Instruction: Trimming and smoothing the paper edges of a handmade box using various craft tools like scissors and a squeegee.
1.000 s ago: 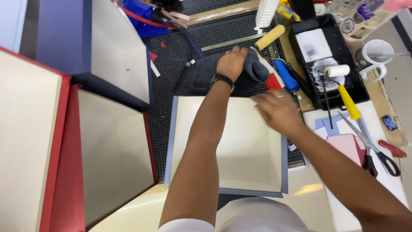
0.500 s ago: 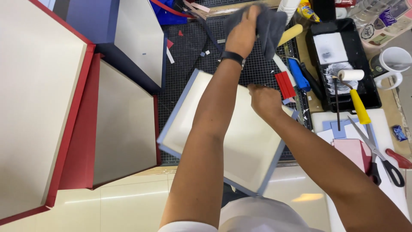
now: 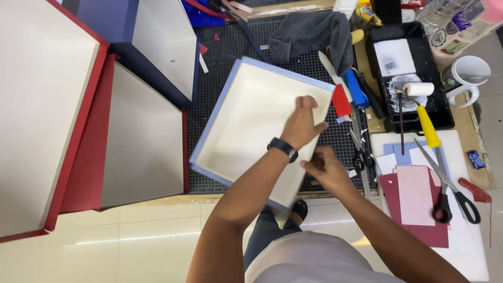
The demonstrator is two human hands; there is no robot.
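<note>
A shallow light-blue box (image 3: pixel 246 120) with a cream inside lies tilted on the black cutting mat (image 3: pixel 230 57). My left hand (image 3: pixel 303 121), with a black watch at the wrist, rests inside the box near its right wall, fingers curled over the rim. My right hand (image 3: pixel 326 169) grips the outside of the same right wall, lower down. A grey cloth (image 3: pixel 309 34) lies loose on the mat behind the box.
Red boxes (image 3: pixel 84 136) and a dark-blue box (image 3: pixel 157 42) stand at the left. At the right lie a black paint tray (image 3: pixel 414 73), a yellow-handled roller (image 3: pixel 424 112), large scissors (image 3: pixel 445 183), small scissors (image 3: pixel 360 152), paper pieces (image 3: pixel 416 204), a white mug (image 3: pixel 466 78) and a blue-handled tool (image 3: pixel 356 89).
My left hand let go of the grey cloth and came back onto the box. The box has turned and both hands now hold its right wall.
</note>
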